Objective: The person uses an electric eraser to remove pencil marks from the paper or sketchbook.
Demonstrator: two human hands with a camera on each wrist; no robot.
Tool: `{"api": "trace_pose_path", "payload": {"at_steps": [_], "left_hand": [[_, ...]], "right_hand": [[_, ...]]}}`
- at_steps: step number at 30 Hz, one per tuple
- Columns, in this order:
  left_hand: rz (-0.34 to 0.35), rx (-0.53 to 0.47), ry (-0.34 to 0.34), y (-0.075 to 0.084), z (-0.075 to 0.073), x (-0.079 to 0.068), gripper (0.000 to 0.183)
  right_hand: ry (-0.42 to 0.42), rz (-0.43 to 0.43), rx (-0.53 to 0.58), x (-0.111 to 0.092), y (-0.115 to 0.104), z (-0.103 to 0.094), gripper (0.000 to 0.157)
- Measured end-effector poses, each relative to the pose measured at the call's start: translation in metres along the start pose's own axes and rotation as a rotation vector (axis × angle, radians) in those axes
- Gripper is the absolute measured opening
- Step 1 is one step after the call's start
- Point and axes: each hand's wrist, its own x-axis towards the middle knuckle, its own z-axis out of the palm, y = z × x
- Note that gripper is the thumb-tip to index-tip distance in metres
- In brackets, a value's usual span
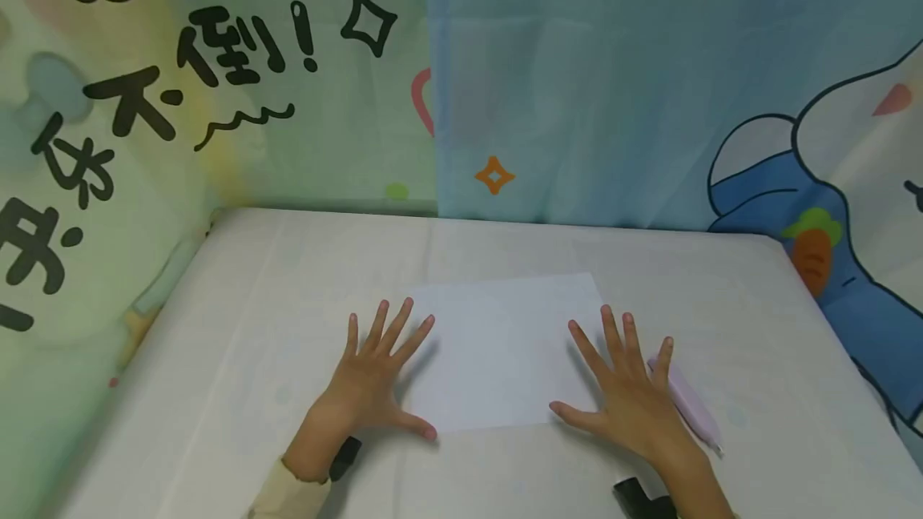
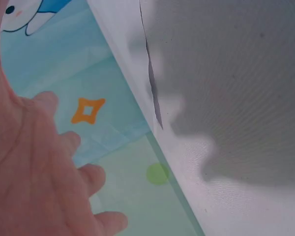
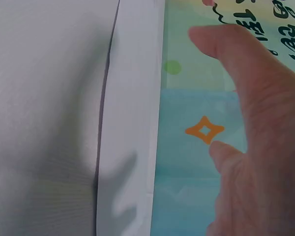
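A blank white sheet of paper (image 1: 497, 359) lies on the white-covered table between the two hands. Over its left side the left hand (image 1: 368, 387) spreads its fingers wide, palm down, holding nothing. The right hand (image 1: 627, 403) is likewise spread at the sheet's right side, with nothing in its grasp. Beside the right little finger lies a light purple pen (image 1: 692, 407), its upper end partly behind that finger. In the left wrist view the palm and fingertips appear above the sheet (image 2: 246, 123), which carries their shadow. The right wrist view has the thumb and a finger apart, beyond the paper (image 3: 39, 123).
White cloth covers the table (image 1: 288, 263). Behind it hangs a blue and green printed curtain (image 1: 577, 102) with dark lettering and an orange star. A cartoon figure with a carrot is printed at the right. Black wrist straps or mounts (image 1: 642, 499) show near the wrists.
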Motion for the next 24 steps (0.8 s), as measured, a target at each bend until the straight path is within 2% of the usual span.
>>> {"api": "trace_pose_path", "payload": {"at_steps": [4, 8, 11, 13, 15, 19, 22, 24], "left_hand": [[0.08, -0.054, 0.101, 0.0, 0.002, 0.003, 0.128], [0.186, -0.057, 0.207, 0.0, 0.004, 0.009, 0.097], [0.223, -0.056, 0.235, 0.001, 0.005, 0.01, 0.078], [0.221, -0.063, 0.211, 0.002, 0.004, 0.01, 0.074], [0.2, -0.065, 0.151, 0.002, 0.004, 0.008, 0.077], [0.156, -0.095, 0.01, 0.001, 0.006, 0.003, 0.083], [0.135, -0.135, -0.069, 0.001, 0.006, -0.001, 0.08], [0.114, -0.179, -0.108, 0.002, 0.005, -0.003, 0.078]], "right_hand": [[0.035, -0.022, 0.012, 0.0, 0.001, 0.001, 0.103], [0.064, -0.035, 0.041, 0.002, 0.002, 0.0, 0.101], [0.091, -0.044, 0.036, 0.003, 0.003, -0.003, 0.099], [0.099, -0.038, 0.043, 0.002, 0.004, -0.004, 0.097], [0.124, -0.035, 0.057, 0.002, 0.004, -0.006, 0.092], [0.285, -0.088, 0.094, 0.002, 0.008, -0.007, 0.073], [0.413, -0.122, 0.097, 0.001, 0.012, -0.009, 0.059], [0.431, -0.1, 0.104, 0.0, 0.013, -0.011, 0.054]]}}
